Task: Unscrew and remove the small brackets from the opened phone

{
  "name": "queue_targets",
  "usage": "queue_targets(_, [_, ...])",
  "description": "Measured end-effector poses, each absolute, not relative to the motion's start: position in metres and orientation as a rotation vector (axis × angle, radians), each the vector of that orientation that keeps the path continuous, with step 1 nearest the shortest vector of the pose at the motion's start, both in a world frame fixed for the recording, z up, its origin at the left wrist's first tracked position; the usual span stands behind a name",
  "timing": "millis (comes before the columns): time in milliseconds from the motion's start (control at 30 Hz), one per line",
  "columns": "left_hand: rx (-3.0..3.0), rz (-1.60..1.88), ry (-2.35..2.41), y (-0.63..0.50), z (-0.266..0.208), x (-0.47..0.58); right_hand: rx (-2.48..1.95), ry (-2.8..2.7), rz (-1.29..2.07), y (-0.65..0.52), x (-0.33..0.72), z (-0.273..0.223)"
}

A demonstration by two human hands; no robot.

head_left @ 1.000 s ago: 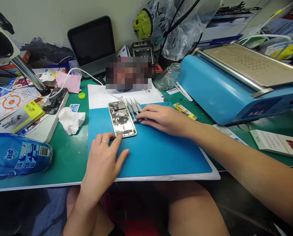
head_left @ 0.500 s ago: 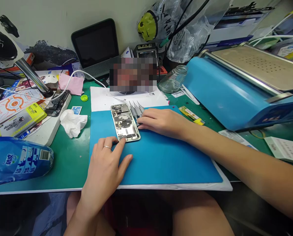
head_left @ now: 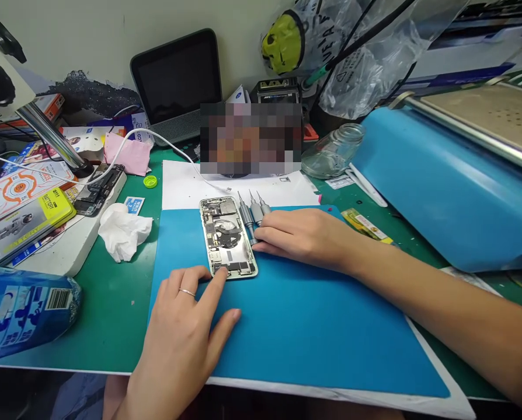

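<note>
An opened smartphone [head_left: 239,251], its inner parts bare, lies face up on the blue mat [head_left: 313,332]. My left hand [head_left: 184,326] has its fingers apart, with the index fingertip touching the phone's lower end. Just right of the phone, my right hand [head_left: 305,236] has its fingers bent closed around the lower ends of three grey precision screwdrivers [head_left: 253,211]. Their tips point away from me, and their handle ends are partly hidden under my fingers.
White paper [head_left: 180,184] lies behind the mat, with a blurred-out patch above it. At right are a glass jar [head_left: 331,154] and a blue machine [head_left: 445,192]. To the left are a crumpled tissue [head_left: 124,232], a blue bottle [head_left: 28,315] and a battery box [head_left: 28,224].
The view has shifted, so the desk items appear lower and bigger. Both hands keep the same places relative to the phone and screwdrivers.
</note>
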State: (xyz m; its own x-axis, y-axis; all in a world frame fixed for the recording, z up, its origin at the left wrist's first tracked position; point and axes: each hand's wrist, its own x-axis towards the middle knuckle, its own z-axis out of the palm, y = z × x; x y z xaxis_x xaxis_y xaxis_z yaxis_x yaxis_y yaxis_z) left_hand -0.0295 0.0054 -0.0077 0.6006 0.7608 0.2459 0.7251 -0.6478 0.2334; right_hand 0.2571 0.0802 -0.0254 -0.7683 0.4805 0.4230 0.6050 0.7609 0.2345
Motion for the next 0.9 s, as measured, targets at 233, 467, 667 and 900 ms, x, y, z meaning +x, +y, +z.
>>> queue_targets(233, [2.721,0.474,1.270,0.0050,-0.0075,-0.0276,-0.836,-2.541,-0.506,0.0774,0.2570,-0.0243])
queue_targets(467, [2.701,0.446,1.289,0.0047,-0.0059,-0.0264,-0.811,-2.521,-0.559,0.0760,0.2526,-0.0227])
queue_targets(667, [2.711,0.484,1.274,0.0055,-0.0066,-0.0268,-0.817,-2.519,-0.531,0.0777,0.2545,-0.0264])
queue_targets(900, [2.698,0.476,1.280,0.0048,-0.0062,-0.0267,-0.828,-2.497,-0.479,0.0777,0.2556,-0.0245])
